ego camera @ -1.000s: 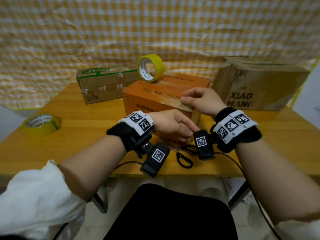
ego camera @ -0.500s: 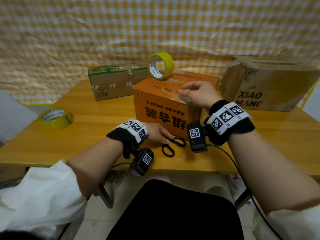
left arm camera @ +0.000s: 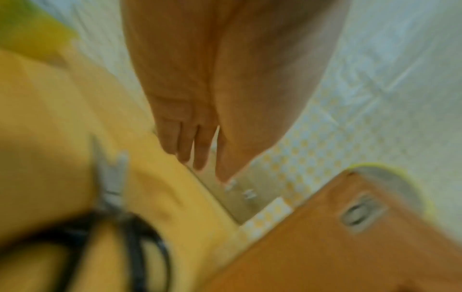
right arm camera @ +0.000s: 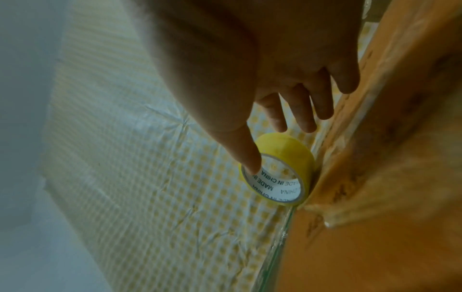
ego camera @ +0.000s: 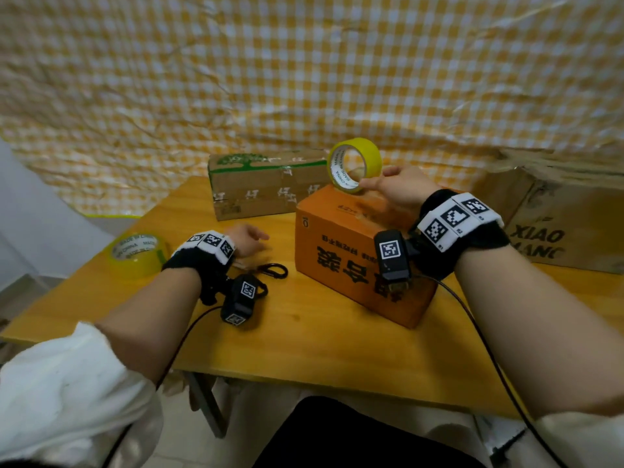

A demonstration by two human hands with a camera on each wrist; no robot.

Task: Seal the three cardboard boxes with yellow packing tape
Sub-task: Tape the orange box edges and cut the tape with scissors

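An orange cardboard box (ego camera: pixel 354 258) (right arm camera: pixel 375 247) stands mid-table with tape along its top seam. A yellow tape roll (ego camera: pixel 371 153) (right arm camera: pixel 287 148) stands on edge at the box's far top corner. My right hand (ego camera: pixel 395 187) (right arm camera: pixel 271 146) reaches over the box top; its thumb touches the roll's inner rim and its fingers spread above the roll. My left hand (ego camera: pixel 248 239) (left arm camera: pixel 197 156) hovers blurred over the table with straight fingers, holding nothing. Black-handled scissors (ego camera: pixel 270 270) (left arm camera: pixel 110 177) lie just beside it. A brown box with green print (ego camera: pixel 266 184) lies behind.
A second yellow tape roll (ego camera: pixel 138 253) lies flat at the table's left edge. A large brown box marked XIAO MANG (ego camera: pixel 557 224) stands at the right. A checked yellow cloth (ego camera: pixel 304 79) hangs behind the wooden table (ego camera: pixel 304 339). Cables run from both wrists.
My right hand moved from the near part of the orange box's top to the tape roll at its far corner. My left hand left the box front and scissors, shifting left.
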